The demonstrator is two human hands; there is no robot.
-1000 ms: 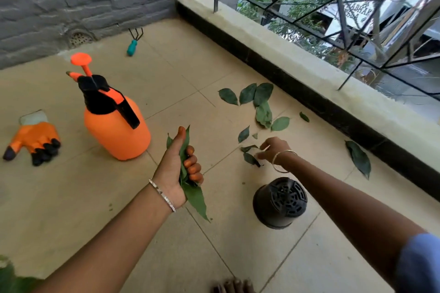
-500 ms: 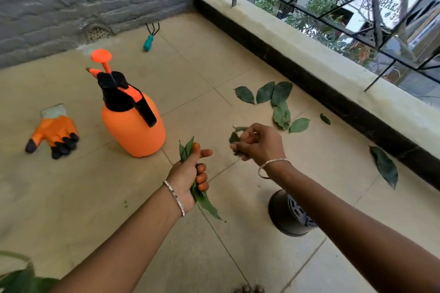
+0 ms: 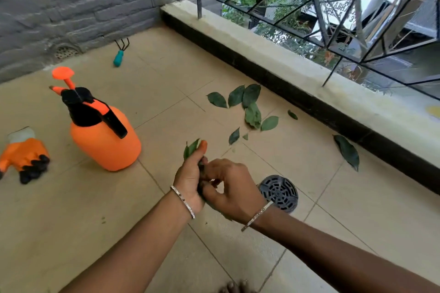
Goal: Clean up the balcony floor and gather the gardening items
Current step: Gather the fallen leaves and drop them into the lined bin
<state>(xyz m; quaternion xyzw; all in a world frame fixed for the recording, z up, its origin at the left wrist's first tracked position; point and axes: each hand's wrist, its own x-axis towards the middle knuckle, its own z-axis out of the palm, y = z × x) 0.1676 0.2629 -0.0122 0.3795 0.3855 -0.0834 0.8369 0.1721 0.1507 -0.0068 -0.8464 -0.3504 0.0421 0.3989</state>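
Observation:
My left hand grips a bunch of green leaves whose tips stick up past the thumb. My right hand is pressed against the left one, fingers curled onto the same bunch. Several loose leaves lie on the tiled floor ahead, one small leaf closest to my hands and one large leaf by the parapet. An orange pump sprayer stands to the left. An orange glove with black fingertips lies at the far left. A teal-handled hand rake lies near the wall.
An upturned black plastic pot sits just right of my right wrist. A low parapet with a metal grille runs along the right. A grey brick wall with a floor drain closes the back.
My right hand has lifted leaves off the floor and carried them back to the left hand, where both now meet. The view has shifted slightly.

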